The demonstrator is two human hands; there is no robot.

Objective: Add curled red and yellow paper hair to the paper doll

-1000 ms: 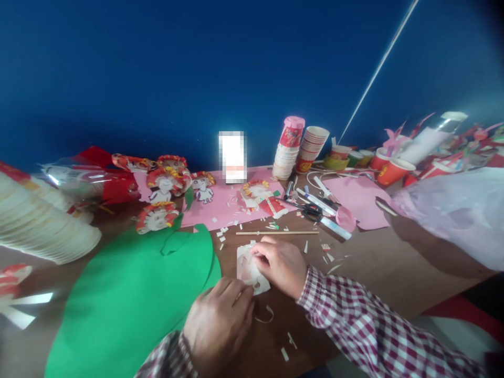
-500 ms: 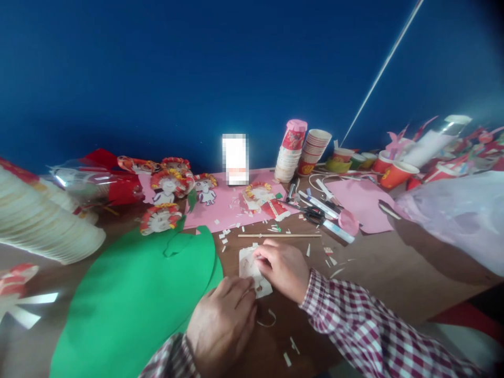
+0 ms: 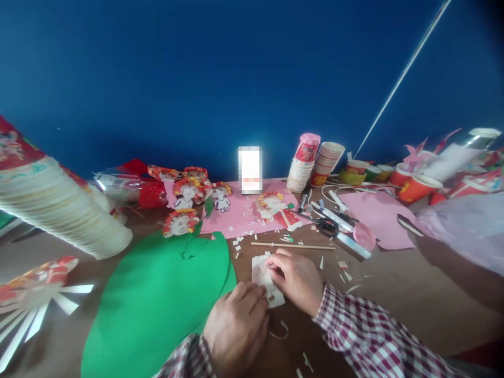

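A small white piece of paper [image 3: 277,299] with faint drawn lines and a small hole near its bottom edge lies on the brown table. My left hand [image 3: 238,325] holds its left side, fingers bent and close together, with the fingertips on the paper. Over the upper right part, my right hand [image 3: 300,278] is closed in a pinch against the paper. What sits between those fingertips is hidden or too small to make out. A thin curled paper strip [image 3: 282,333] lies just below the paper.
Large green paper [image 3: 157,299] spreads to the left, beside a leaning stack of paper cups [image 3: 74,210]. Beyond my hands lie a thin wooden stick [image 3: 293,245], scissors [image 3: 326,227], pink paper [image 3: 240,223] and paper scraps. Cup stacks [image 3: 301,168] stand by the blue wall [image 3: 197,79].
The whole view has shifted, so everything appears farther right and slightly lower. Both hands keep nearly the same pose on the white paper.
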